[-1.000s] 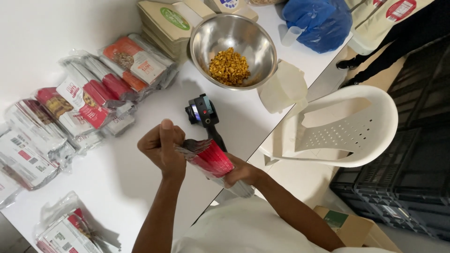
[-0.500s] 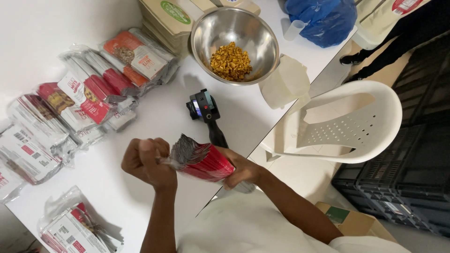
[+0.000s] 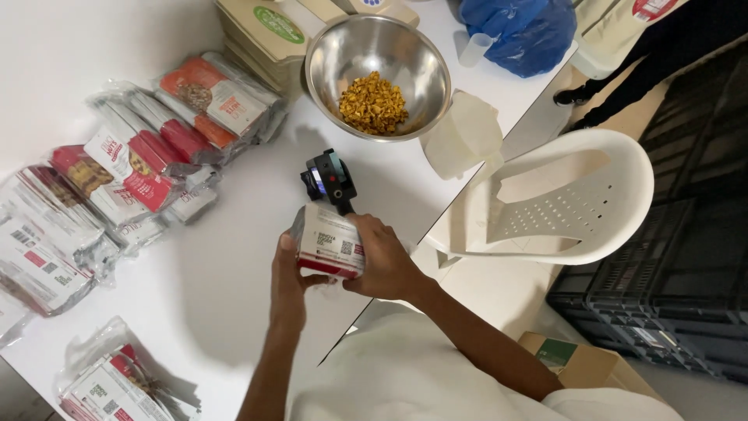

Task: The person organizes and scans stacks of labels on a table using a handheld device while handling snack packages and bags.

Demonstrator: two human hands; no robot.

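I hold a packet (image 3: 330, 242) in both hands over the near edge of the white table (image 3: 234, 257), its white label side turned up toward me. My left hand (image 3: 290, 281) grips the packet's left and lower side, fingers curled under it, thumb up along the edge. My right hand (image 3: 383, 261) clasps its right side, fingers wrapped over the top and closed on it. Just beyond the packet, touching or nearly touching its far end, a small black camera (image 3: 329, 178) stands on the table. Further out, near the far right edge, sits a steel bowl (image 3: 327, 58) with a heap of yellow pieces (image 3: 373, 103) in it, and beside it, at the table's right edge, a pale folded bag (image 3: 466, 134). Along the left side more packets (image 3: 140, 156) lie in overlapping rows, red and white, and another pile (image 3: 109, 382) lies at the near left corner. Behind the bowl are stacked cartons (image 3: 261, 31) and a blue bag (image 3: 522, 31). A white chair (image 3: 576, 203) stands off the table's right edge.
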